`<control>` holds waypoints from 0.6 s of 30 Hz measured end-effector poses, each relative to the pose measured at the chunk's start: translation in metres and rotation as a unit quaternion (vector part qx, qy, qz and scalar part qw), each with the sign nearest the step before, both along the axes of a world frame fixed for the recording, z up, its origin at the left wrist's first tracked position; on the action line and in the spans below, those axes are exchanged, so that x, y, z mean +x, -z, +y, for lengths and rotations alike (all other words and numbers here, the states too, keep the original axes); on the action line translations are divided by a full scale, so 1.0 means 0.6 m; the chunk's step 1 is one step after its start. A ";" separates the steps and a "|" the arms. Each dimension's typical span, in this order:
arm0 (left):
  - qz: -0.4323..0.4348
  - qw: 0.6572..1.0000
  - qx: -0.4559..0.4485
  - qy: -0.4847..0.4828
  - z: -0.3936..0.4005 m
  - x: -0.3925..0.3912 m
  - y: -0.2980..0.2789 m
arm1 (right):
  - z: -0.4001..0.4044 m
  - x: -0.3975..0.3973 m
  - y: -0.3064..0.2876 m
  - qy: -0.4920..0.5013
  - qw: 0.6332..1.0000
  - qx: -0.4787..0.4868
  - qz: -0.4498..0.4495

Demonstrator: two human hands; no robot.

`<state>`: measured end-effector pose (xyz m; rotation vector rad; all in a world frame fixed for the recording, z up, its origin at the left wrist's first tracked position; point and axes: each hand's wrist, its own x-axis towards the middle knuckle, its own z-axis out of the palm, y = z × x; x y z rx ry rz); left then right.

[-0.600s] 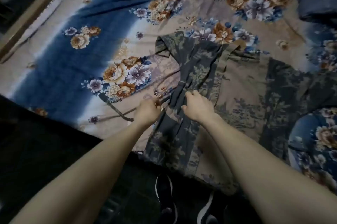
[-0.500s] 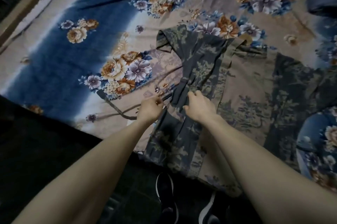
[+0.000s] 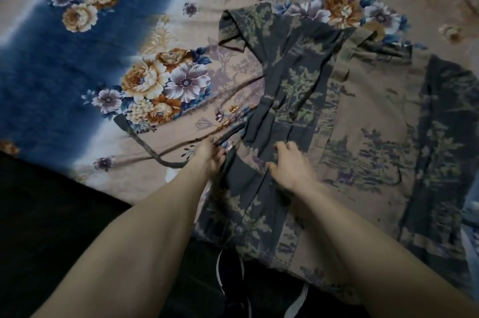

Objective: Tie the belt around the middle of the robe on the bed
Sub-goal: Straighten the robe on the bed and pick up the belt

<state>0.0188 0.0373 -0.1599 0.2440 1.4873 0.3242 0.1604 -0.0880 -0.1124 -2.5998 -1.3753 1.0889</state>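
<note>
The dark grey-and-tan landscape-print cotton robe [image 3: 337, 120] lies spread on the bed, over a blue-and-beige floral bedsheet [image 3: 77, 71], w/ its hem hanging off the near edge above a pair of dark sneakers [image 3: 233, 284] on the floor.

Change vs. half a sec ago: right hand [image 3: 290, 164] was bunched on the gathered fabric at the robe's waist. Now its fingers [image 3: 283, 148] are spread and lie loosely on the cloth, gripping nothing. Looks like it let go of the bunch and is just pressing or smoothing.

Left hand [image 3: 211, 155] hasn't shifted much. Its fingers are pinched closed on the thin dark fabric belt [image 3: 145, 144] right at the robe's left edge. The belt's free end trails away to the left across the sheet, curving up to a flat tip near the flower cluster.

What it means: waist is cinched in a narrow dark band between the hands, so the belt seems to be round the middle already, but can't see a knot. The other belt end isn't visible either, prob. under the robe or the right hand. Judgement: wrap stage done-ish, tying not yet. The right hand would need to find the second end before a knot can be made.
</note>
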 end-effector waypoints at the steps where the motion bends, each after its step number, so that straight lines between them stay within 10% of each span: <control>1: 0.000 1.000 -0.008 -0.025 0.005 -0.004 0.010 | 0.005 -0.003 0.009 0.005 1.000 0.003 0.003; 9: -0.005 0.990 0.007 -0.138 0.026 0.014 0.062 | 0.024 -0.032 0.050 0.007 1.000 0.013 0.011; 18: -0.003 0.998 -0.025 -0.057 0.053 0.042 0.073 | 0.008 -0.022 0.069 0.015 1.000 0.008 0.010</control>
